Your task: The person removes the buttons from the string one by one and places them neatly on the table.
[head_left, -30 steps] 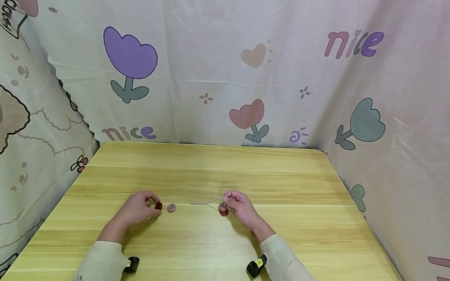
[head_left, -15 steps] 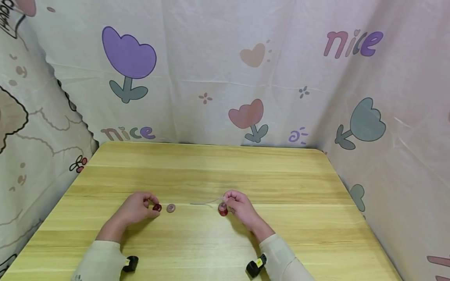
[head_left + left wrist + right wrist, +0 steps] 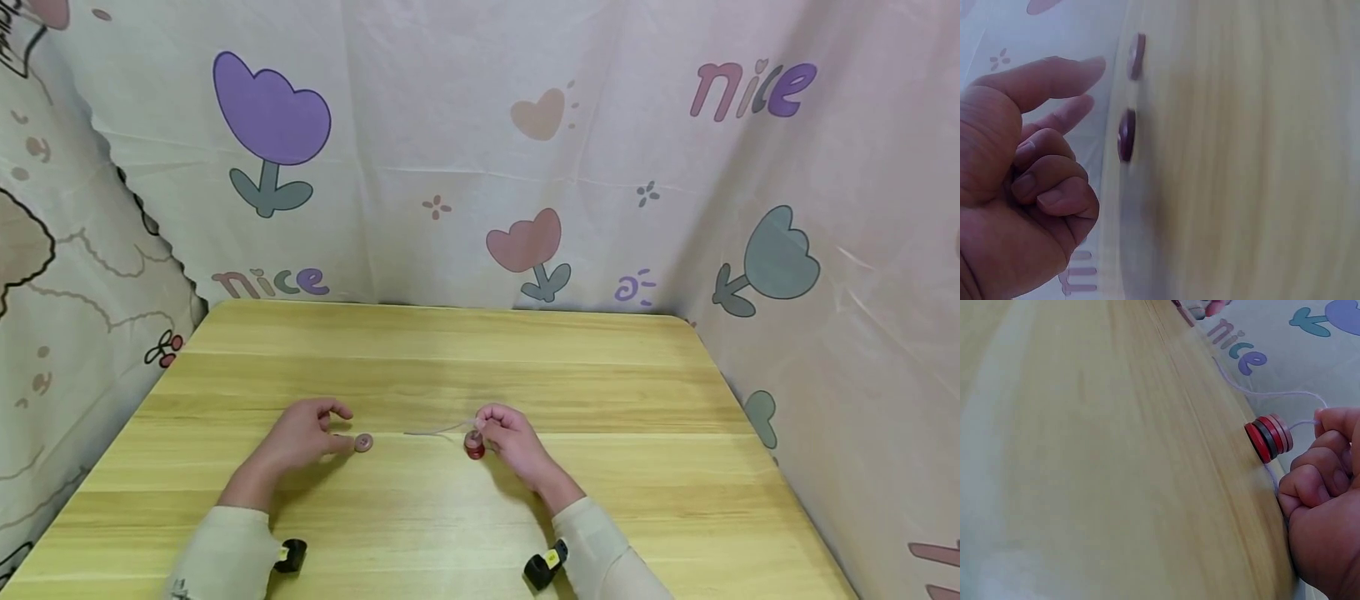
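My left hand (image 3: 306, 435) hovers over the table with thumb and index finger spread apart and nothing between them. Its thumb tip is right at a dusty-pink button (image 3: 363, 442). In the left wrist view a dark red button (image 3: 1127, 135) lies by the pink button (image 3: 1137, 56); the head view has the dark red one hidden behind the hand. My right hand (image 3: 513, 442) pinches a thin pale string (image 3: 1272, 394) between thumb and index finger. Below the pinch, a stack of red, black and pink buttons (image 3: 1269, 438) is threaded on the string, whose free end trails leftward.
The wooden table (image 3: 465, 367) is backed by a printed cloth (image 3: 435, 108) that also runs along both sides. A black wrist camera sits at each cuff, the left camera (image 3: 291, 556) and the right camera (image 3: 545, 567), low over the table.
The left hand has let go of the dark red button, spread its thumb and index finger, and moved slightly right to the pink button. The right hand holds the string in the same place.
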`<state>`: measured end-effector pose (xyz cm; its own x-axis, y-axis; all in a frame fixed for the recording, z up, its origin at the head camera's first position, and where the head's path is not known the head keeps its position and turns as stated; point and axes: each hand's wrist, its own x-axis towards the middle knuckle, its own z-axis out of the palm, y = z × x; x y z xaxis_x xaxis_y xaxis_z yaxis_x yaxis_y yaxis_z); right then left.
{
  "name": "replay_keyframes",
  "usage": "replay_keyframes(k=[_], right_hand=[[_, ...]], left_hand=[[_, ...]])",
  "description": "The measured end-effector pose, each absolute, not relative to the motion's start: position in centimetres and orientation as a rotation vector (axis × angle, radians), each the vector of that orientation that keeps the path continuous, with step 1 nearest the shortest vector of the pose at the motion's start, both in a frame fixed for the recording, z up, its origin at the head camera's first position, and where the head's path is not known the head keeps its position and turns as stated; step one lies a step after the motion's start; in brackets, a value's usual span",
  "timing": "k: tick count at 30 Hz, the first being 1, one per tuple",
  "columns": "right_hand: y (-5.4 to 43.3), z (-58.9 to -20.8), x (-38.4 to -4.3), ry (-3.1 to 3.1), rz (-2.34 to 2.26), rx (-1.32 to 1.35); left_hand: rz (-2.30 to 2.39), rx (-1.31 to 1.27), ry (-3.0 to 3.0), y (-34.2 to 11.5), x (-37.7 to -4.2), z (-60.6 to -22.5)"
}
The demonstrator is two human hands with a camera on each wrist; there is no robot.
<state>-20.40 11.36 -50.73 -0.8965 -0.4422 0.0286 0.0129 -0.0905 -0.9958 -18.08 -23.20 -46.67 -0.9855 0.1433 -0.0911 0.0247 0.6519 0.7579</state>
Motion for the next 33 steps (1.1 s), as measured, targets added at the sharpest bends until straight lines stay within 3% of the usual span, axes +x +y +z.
replay_keyframes(k=[20, 33], right_hand=[[11.2, -51.0, -20.5, 1.850, -2.072, -0.486], [11.2, -51.0, -20.5, 1.902, -2.039, -0.461]], left_hand=[[1.532, 0.187, 2.457, -18.2, -20.2, -45.7], [1.305, 0.411, 2.640, -14.5, -20.6, -45.8]])
